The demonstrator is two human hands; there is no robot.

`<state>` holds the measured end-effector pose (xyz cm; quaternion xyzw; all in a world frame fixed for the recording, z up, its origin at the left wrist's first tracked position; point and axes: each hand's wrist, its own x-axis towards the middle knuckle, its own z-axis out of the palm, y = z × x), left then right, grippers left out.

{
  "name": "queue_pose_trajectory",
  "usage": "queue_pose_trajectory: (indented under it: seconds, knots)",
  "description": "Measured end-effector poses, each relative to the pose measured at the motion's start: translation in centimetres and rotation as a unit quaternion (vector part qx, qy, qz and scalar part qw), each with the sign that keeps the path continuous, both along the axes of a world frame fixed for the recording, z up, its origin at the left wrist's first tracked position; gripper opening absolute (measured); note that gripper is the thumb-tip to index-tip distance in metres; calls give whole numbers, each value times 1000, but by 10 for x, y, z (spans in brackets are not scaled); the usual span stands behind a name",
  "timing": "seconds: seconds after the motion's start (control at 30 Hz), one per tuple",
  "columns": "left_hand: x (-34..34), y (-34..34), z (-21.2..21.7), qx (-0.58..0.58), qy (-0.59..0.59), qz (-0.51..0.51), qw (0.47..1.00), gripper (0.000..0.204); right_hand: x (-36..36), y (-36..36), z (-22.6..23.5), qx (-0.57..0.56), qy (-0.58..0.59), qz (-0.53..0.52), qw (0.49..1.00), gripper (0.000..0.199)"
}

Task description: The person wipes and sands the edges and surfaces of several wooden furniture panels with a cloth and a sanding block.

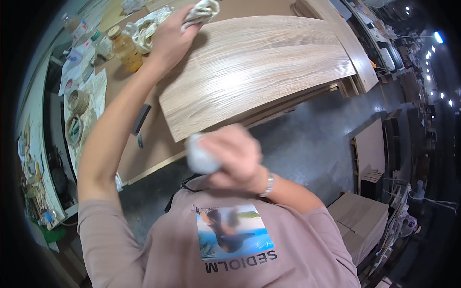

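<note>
Blurred white wad point(202, 157): your right hand point(235, 152) is gripping it before the board point(259, 62). Cloth point(203, 12): your left hand point(175, 37) is clutching it, far-left. Board: showing pale, glossy woodgrain.

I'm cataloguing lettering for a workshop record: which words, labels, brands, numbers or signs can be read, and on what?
T-shirt: large dark capitals, upside down, legible but not copied here.
Shirt picture: small pale script, not copied; tiny dark print beside it unreadable.
Clear bottle: label too small to read.
Cloth, wood-grain board: none visible.
</note>
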<state>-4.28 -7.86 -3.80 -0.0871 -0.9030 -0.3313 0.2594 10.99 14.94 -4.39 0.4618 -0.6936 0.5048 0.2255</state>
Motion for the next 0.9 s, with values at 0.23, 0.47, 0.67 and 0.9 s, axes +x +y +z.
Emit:
queue_pose_trajectory:
  seconds: [0.23,0.47,0.67,0.9]
  knots:
    - [155,64,32,-222,-152,-185,945,68,-35,196,-3,-144,-244,-410,867,16]
    - [73,196,20,-230,-109,-153,955,67,-79,328,0,-274,-245,-482,795,14]
    - [-53,369,-13,-249,14,-175,952,53,-127,412,5,-294,-195,-497,793,18]
    - [-121,498,-30,-211,-64,-355,909,46,-190,456,38,-347,-205,-468,787,17]
